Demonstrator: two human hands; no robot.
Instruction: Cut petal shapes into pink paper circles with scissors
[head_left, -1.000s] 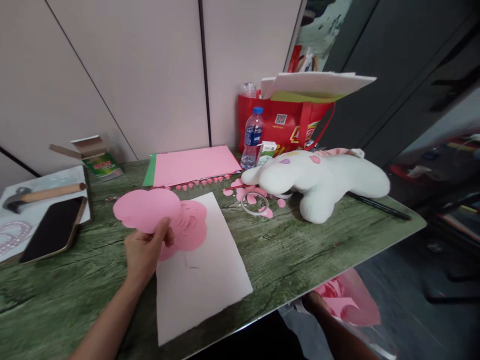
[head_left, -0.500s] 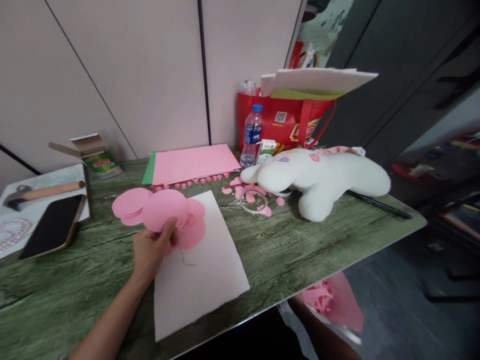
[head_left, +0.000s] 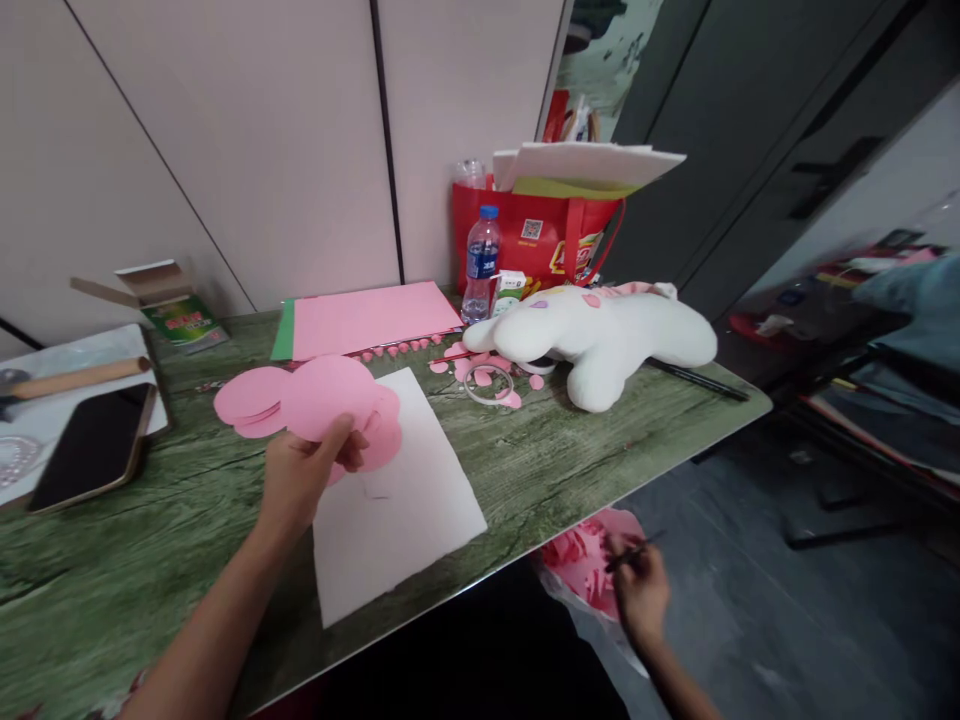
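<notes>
My left hand pinches a pink paper circle between thumb and fingers, above the white sheet. Behind it, more pink paper rounds lie on that sheet, partly covered. To the left rests a small stack of pink paper circles. Below the table's front edge, my right hand is closed on a dark slim tool whose kind I cannot make out. It hangs over a clear bag of pink paper scraps.
At the back are pink sheets, a water bottle and a red bag. A white plush toy lies at the right, near a tape roll. A phone and hammer lie at the left.
My right hand has come into sight over the scrap bag, with the dark tool in it. The view has shifted a little to the right; my left hand still holds the circle.
</notes>
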